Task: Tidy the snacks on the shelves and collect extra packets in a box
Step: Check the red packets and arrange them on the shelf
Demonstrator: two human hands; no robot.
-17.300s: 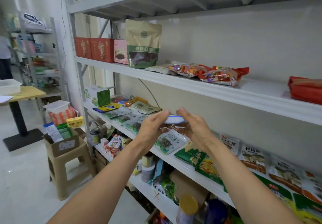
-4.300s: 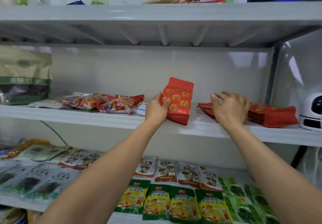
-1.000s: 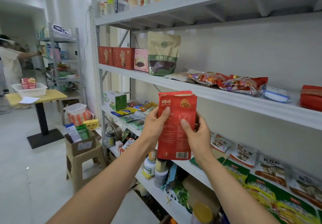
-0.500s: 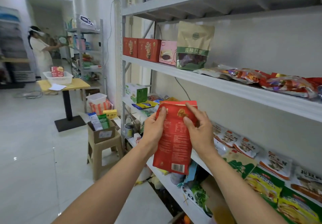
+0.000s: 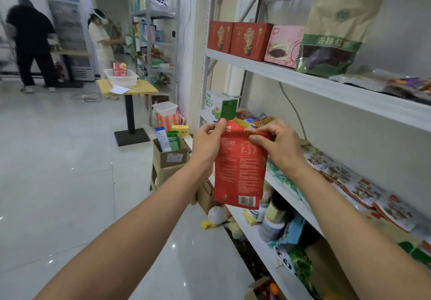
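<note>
- Red snack packet: upright, printed back and barcode facing the camera, held in the air before the left end of the shelf unit.
- Left hand: grasps the packet's top left corner.
- Right hand: pinches its top right edge; the packet hangs below both hands.
- Cardboard box: on a stool, beyond the left hand, with packets standing inside.

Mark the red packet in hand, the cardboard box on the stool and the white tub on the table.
red packet (image 5: 240, 173), head view, middle of its printed back
cardboard box (image 5: 172, 159), head view, front wall at the label
white tub (image 5: 121, 81), head view, front wall
</note>
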